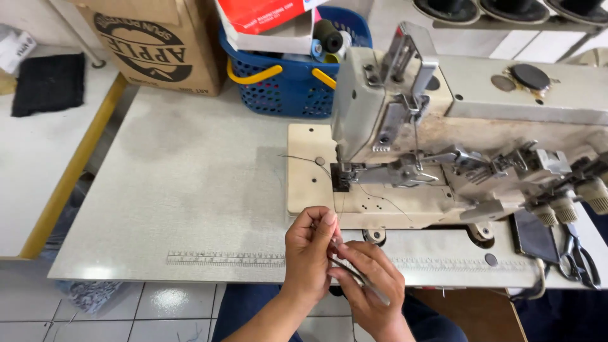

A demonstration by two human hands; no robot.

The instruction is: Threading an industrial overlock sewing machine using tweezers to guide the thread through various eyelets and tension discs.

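My left hand (310,250) and my right hand (370,285) meet at the near edge of the grey sewing table (190,190), just in front of the cream industrial sewing machine (443,126). The left fingers pinch a thin thread (334,204) that runs up to the needle area (342,174). The right hand grips slim metal tweezers (358,278), their tip pointing at the left fingertips. Another loose thread (297,158) trails left from the presser foot over the machine bed.
A blue plastic basket (285,82) with yellow handles holds thread cones and a box at the back. A cardboard box (152,44) stands left of it. Black scissors (577,256) lie at the right edge. A ruler strip (221,258) runs along the table front. A black cloth (47,82) lies far left.
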